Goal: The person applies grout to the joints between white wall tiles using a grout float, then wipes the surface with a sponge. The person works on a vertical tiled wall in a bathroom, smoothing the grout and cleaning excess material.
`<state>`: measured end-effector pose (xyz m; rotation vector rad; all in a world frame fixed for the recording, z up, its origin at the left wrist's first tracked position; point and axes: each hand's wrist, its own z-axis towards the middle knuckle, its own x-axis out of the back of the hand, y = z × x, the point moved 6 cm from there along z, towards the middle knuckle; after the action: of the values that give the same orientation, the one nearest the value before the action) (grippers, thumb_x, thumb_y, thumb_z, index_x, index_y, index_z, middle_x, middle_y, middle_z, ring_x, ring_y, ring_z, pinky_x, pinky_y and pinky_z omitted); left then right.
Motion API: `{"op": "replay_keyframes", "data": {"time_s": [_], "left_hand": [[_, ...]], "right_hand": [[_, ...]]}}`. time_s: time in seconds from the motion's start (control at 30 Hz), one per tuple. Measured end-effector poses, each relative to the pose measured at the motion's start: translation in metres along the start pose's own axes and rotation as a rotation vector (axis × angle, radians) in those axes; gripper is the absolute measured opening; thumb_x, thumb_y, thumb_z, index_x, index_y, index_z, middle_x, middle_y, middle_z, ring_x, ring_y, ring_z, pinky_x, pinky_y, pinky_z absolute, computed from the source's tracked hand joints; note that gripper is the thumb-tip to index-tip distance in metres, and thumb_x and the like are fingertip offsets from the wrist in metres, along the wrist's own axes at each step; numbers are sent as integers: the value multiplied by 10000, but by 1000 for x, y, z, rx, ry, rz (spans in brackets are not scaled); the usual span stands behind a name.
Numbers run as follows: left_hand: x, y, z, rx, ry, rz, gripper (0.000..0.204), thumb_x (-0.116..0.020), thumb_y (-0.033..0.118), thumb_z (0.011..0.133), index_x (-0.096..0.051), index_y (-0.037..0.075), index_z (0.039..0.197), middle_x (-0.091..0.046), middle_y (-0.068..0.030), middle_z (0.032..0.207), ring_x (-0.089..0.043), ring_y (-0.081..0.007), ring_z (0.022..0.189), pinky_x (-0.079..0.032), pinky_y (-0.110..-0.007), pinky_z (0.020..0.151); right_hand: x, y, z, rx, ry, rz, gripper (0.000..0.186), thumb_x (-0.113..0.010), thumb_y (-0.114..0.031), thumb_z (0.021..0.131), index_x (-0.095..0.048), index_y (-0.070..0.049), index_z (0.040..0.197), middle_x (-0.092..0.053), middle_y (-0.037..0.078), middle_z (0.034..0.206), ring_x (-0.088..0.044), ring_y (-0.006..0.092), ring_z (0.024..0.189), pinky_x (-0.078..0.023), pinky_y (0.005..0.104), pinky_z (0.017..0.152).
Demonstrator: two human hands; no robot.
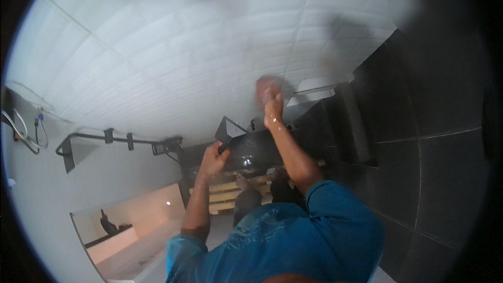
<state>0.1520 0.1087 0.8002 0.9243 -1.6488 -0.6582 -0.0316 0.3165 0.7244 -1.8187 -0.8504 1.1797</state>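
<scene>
My right hand [273, 106] reaches forward and presses a reddish sponge [265, 88], blurred by motion, against the white tiled wall [209, 63]. Wet spots shine on that wrist. Lower and to the left, my left hand [212, 158] is closed on the handle of a flat, dark-edged tool with a pale face, which looks like a wide putty knife [231, 130]. Its blade points up toward the wall. The fingers of the right hand are partly hidden behind the blur.
Slatted wooden boards [222, 197] lie under my feet. At left a black shower bar [120, 138] runs along the wall, with hoses [34, 133] beyond it. Below is a lit mirror or opening [131, 230]. Dark tiles [390, 173] cover the right side.
</scene>
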Motion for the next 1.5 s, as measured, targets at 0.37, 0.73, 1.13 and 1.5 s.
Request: {"op": "replay_keyframes", "data": {"time_s": [0.37,0.73,1.13,1.5], "left_hand": [[-11,-11,-10,124,-82,-145,280,-640,169,867,-631,-14,1079,-616,-73,762,-542,-148,695,-453,-325,658],[16,-2,-13,116,125,-137,296,-624,217,890,-635,-24,1062,-619,-76,761,-545,-151,709,-454,-351,687],[143,21,-4,85,352,-539,188,-582,222,919,-601,42,973,-503,43,702,-432,-57,595,-330,-244,524],[128,-15,-19,212,279,-404,195,-578,214,909,-631,35,967,-539,36,738,-488,-87,649,-380,-272,590]], "right_hand": [[-15,141,-72,-763,-360,742,420,-446,-394,1022,-583,-67,1247,-674,120,1125,-662,304,1018,-536,483,884],[-65,-26,-95,-878,-159,644,347,-626,-138,917,-580,-5,1234,-663,162,1160,-641,294,1080,-510,445,977],[-301,-173,-84,1498,-521,-1139,684,-632,-475,907,-418,-173,1482,-380,87,1544,-343,291,1422,-298,467,1133],[-177,-251,6,1604,620,-677,686,-356,-372,1041,-87,-21,1565,-27,222,1631,62,377,1512,64,595,1178]]}}
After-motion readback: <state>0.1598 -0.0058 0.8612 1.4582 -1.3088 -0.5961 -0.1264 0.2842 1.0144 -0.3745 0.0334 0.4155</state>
